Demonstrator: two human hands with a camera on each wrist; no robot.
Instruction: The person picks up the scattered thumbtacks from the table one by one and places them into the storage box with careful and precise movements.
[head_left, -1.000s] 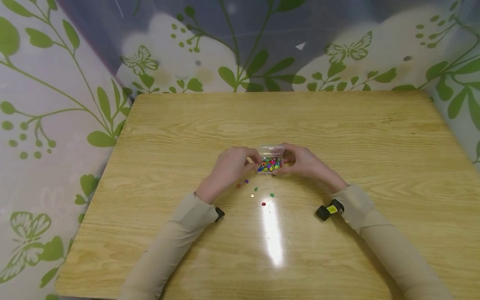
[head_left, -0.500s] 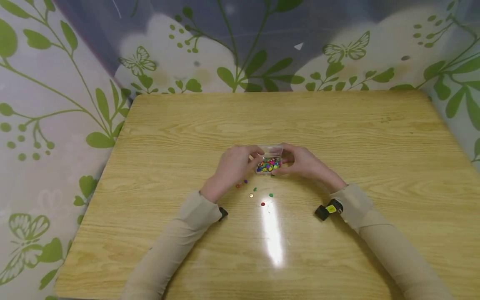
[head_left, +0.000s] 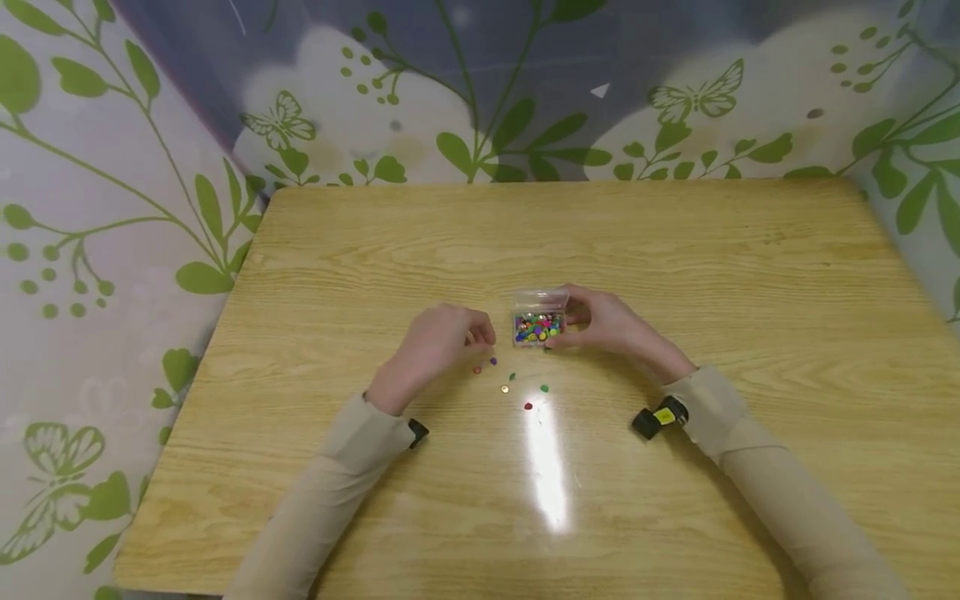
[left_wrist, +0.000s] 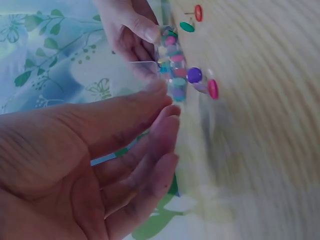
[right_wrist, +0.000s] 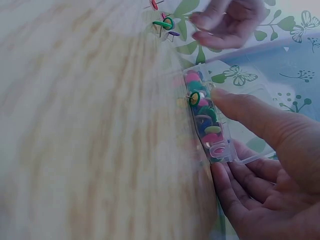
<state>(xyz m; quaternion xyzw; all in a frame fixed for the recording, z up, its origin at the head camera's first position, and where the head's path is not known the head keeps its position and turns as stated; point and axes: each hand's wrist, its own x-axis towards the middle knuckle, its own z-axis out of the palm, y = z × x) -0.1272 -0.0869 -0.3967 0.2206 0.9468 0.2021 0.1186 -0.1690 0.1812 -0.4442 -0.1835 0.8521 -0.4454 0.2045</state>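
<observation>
A small clear plastic box (head_left: 542, 299) with its hinged lid raised stands on the table, filled with colourful thumbtacks (head_left: 537, 330). My right hand (head_left: 609, 323) grips its right end, thumb at the front and fingers behind, as the right wrist view also shows. Left of the box, my left hand (head_left: 441, 340) hovers low with loosely bent fingers and nothing visible between them. Below its fingertips lie a purple thumbtack (head_left: 493, 362) and an orange-red thumbtack (head_left: 477, 370). A green-rimmed thumbtack (right_wrist: 194, 98) sits close in front of the box in the right wrist view.
Nearer the person, more loose thumbtacks lie on the wooden table (head_left: 360, 250): a gold one (head_left: 505, 389), a green one (head_left: 544, 388) and a red one (head_left: 528, 407). Some points stick up. A leaf-patterned wall (head_left: 420, 142) borders the table's far edge.
My left hand reached over the box's left end half a second ago and has since drawn back to the left, away from it. The right hand and the box stay in place.
</observation>
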